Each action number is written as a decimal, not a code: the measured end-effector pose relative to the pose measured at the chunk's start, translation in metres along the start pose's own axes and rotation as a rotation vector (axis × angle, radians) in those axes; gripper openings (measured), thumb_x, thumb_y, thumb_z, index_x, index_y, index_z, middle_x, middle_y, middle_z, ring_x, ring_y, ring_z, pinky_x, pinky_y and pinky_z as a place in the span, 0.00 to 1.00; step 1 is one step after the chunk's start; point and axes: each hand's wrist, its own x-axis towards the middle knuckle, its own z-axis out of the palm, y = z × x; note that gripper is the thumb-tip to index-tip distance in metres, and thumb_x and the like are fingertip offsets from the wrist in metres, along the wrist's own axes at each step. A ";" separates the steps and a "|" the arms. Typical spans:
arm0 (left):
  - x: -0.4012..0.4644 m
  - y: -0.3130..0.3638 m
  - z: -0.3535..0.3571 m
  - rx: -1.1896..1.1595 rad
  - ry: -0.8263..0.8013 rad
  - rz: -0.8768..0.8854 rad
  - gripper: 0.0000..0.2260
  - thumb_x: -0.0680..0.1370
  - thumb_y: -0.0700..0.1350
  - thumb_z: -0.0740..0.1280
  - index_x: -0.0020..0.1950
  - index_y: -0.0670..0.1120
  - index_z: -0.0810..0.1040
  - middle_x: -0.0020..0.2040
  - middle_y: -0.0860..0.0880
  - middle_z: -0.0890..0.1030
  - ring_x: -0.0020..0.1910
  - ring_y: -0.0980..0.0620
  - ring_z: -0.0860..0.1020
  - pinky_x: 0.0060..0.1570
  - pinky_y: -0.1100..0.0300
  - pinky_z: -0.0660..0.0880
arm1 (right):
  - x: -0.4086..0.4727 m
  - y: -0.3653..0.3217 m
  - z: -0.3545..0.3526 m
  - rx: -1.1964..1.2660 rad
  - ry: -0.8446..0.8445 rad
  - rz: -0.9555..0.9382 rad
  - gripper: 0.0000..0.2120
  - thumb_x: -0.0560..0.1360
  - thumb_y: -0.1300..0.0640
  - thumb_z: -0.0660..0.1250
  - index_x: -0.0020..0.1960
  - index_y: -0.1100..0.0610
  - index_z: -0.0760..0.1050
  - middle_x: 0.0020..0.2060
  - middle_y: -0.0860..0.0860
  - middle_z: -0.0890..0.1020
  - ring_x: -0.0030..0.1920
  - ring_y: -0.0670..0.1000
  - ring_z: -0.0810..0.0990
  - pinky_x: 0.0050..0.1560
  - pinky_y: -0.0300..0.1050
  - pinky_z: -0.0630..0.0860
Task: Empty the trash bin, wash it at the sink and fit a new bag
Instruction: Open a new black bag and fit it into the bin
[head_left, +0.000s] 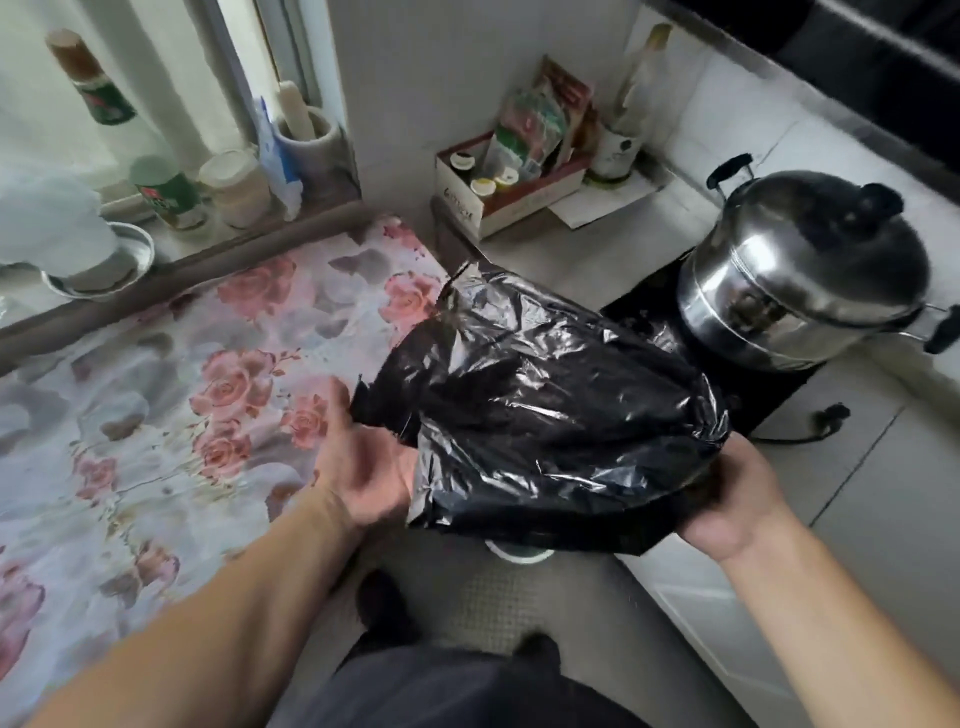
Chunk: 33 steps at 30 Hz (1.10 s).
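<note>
A black plastic bag (545, 405) billows in the air in front of me, between the flowered surface and the counter. My left hand (363, 457) holds its left edge, with fingers blurred. At the lower right rim of the bag my right hand (737, 504) grips the plastic. A pale round rim (519, 552), perhaps the bin, peeks out just below the bag; the rest of it is hidden.
A rose-patterned cloth (182, 405) covers the surface at left. A steel pot (800, 270) sits on a black cooktop (753, 400) at right. A box of bottles and packets (509, 182) stands at the back. Jars (166, 192) line the window sill.
</note>
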 end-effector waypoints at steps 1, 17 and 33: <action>0.003 -0.005 0.003 0.055 0.020 -0.024 0.43 0.78 0.70 0.51 0.79 0.36 0.59 0.78 0.34 0.62 0.77 0.36 0.63 0.76 0.38 0.55 | -0.006 -0.002 -0.014 0.011 0.002 0.002 0.20 0.60 0.56 0.76 0.50 0.62 0.86 0.52 0.60 0.86 0.53 0.59 0.85 0.48 0.53 0.82; -0.006 -0.124 -0.028 0.386 1.183 -0.157 0.11 0.79 0.45 0.64 0.55 0.40 0.80 0.52 0.37 0.82 0.47 0.40 0.82 0.55 0.42 0.80 | -0.037 0.010 -0.162 -0.247 0.663 0.006 0.08 0.74 0.69 0.63 0.48 0.59 0.76 0.36 0.59 0.80 0.30 0.55 0.81 0.35 0.48 0.79; -0.079 -0.126 -0.088 0.233 1.481 -0.234 0.05 0.81 0.34 0.62 0.51 0.34 0.78 0.41 0.38 0.83 0.31 0.45 0.84 0.24 0.55 0.81 | -0.051 0.069 -0.213 -0.177 1.070 0.090 0.08 0.72 0.64 0.68 0.50 0.56 0.77 0.53 0.63 0.83 0.52 0.64 0.83 0.53 0.73 0.76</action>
